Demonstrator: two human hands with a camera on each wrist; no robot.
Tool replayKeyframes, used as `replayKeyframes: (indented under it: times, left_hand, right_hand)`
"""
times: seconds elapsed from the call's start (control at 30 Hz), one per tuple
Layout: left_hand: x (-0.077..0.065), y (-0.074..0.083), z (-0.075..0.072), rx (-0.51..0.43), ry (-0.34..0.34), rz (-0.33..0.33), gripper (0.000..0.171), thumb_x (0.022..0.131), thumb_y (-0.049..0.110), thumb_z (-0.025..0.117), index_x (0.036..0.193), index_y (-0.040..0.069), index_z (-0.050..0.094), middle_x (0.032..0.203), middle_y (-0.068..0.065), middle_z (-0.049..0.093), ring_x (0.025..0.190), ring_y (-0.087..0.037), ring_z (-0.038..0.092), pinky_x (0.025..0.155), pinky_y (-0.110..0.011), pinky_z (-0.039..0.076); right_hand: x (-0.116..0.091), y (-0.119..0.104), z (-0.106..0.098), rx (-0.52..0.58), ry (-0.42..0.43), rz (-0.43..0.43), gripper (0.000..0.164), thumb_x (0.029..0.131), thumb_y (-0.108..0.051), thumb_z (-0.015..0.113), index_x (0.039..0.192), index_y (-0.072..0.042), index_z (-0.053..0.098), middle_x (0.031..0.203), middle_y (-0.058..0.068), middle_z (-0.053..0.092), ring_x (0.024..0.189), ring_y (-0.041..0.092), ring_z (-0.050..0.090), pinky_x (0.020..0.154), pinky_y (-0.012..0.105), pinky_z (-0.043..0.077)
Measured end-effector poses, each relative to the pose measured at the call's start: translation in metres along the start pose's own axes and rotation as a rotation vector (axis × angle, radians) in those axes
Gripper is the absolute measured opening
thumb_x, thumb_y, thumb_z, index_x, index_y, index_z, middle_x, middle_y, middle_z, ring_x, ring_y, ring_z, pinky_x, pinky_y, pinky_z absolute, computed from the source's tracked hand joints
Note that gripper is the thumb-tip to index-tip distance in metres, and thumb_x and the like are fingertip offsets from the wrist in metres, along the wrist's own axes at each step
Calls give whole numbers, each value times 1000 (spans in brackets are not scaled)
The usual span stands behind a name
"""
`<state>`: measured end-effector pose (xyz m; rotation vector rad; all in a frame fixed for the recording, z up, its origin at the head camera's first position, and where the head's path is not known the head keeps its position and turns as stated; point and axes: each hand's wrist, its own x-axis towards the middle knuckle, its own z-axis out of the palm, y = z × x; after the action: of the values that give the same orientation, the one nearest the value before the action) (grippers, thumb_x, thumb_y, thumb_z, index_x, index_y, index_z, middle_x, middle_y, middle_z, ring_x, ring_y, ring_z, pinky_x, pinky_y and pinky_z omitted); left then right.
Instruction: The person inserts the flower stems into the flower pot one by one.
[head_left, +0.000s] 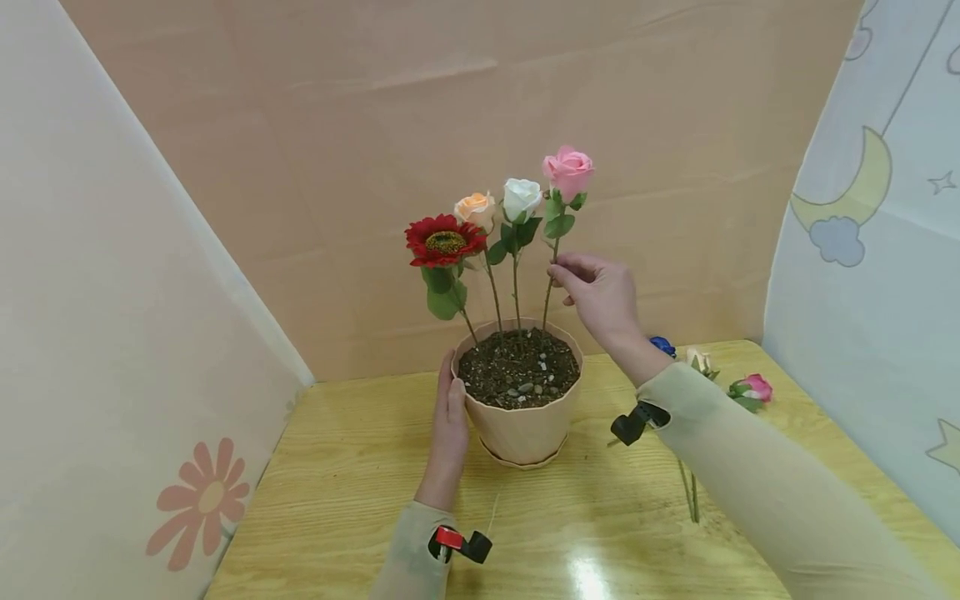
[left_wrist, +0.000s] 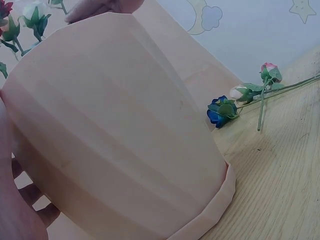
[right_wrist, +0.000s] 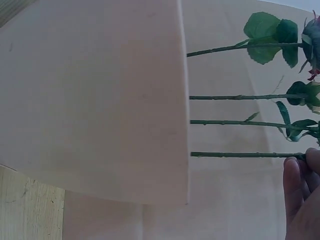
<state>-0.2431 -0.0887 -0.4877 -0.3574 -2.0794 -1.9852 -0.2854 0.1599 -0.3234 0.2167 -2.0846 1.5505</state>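
Note:
A peach flower pot (head_left: 520, 421) full of dark soil stands on a saucer. My left hand (head_left: 452, 417) holds the pot's left side, its fingers (left_wrist: 31, 194) curving round the wall. With thumb and fingertips, my right hand (head_left: 600, 296) pinches the stem of a pink rose (head_left: 568, 172) above the rim; the stem reaches down to the soil at the back right. To its left, a white rose (head_left: 521, 200), a pale orange rose (head_left: 476, 210) and a red sunflower-like bloom (head_left: 444, 241) stand in the soil. The pot wall hides the stems' lower ends in the right wrist view.
On the wooden table (head_left: 352, 467), right of the pot, lie a blue flower (left_wrist: 221, 111), a cream rose (head_left: 698, 360) and a deep pink rose (head_left: 754, 387), partly behind the right forearm. A peach backdrop (head_left: 337, 167) rises behind the table, with printed white panels at both sides.

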Motion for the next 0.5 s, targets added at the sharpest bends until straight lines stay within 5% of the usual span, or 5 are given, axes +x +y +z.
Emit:
replayKeyframes:
  times: [0.5]
  left_hand:
    - [-4,3,1,19,-1,-9,56,123,39,30,178,31,21,183,-1,17,168,-33,15,131,-65,18]
  right_hand:
    - [-3,12,7,-92,-61,13,26,108,-24,77,125,-6,84,106,13,82,82,11,74,67,27,63]
